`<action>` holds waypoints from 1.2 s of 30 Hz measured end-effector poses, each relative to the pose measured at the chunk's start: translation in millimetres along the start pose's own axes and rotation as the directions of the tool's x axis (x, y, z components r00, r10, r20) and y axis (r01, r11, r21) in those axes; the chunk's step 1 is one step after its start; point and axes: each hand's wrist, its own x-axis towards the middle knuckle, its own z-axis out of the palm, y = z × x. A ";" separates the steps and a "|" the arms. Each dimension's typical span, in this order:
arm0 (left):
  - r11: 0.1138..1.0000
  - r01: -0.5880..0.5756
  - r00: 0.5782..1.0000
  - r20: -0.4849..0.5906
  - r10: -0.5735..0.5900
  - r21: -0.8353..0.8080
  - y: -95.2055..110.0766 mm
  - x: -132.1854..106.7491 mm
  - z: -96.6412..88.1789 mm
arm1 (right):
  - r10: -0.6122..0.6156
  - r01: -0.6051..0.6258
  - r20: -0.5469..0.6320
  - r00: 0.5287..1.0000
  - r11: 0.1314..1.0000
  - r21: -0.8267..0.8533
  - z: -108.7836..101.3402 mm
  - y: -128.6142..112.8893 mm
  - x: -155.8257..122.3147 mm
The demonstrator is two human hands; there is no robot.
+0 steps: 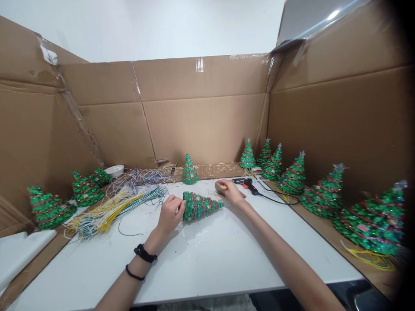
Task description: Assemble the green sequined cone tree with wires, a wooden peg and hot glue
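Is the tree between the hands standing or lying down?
Lying down: the sequined tree rests on its side on the white table, tip pointing right.

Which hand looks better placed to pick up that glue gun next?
Probably the right hand: it rests right beside the orange-and-black glue gun, while the left hand is farther off, at the wide end of the green sequined cone tree.

Left forearm [142,259]: two black items above the wrist, a wide black strap [145,253] with a thick fastening section, then a thin black cord bracelet [134,274]. Right forearm [285,255]: bare, no sleeve or band. Pale garment fabric [202,303] at bottom centre of frame.
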 end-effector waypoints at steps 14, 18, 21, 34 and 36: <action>0.931 -0.096 0.985 -0.169 0.037 -0.352 34.5 -8.4 0.8 | -0.666 0.676 -0.120 0.736 0.727 0.120 -10.4 -167.8 -69.5; 0.811 0.106 0.994 0.069 -0.081 -0.576 56.4 -13.2 4.1 | -0.295 0.280 -0.051 0.954 0.816 0.505 -7.0 -170.0 -74.0; 0.614 0.320 0.946 0.278 -0.167 -0.721 65.2 -11.3 2.5 | -0.085 0.011 0.063 0.994 0.678 0.735 -8.8 -157.3 -66.1; 0.187 0.649 0.752 0.584 -0.305 -0.738 63.0 -3.6 8.4 | 0.150 -0.377 0.350 0.925 0.493 0.784 -1.8 -110.3 -34.6; 0.213 0.641 0.757 0.561 -0.335 -0.738 63.8 -2.1 8.6 | 0.093 -0.409 0.422 0.902 0.496 0.766 -1.0 -107.5 -34.5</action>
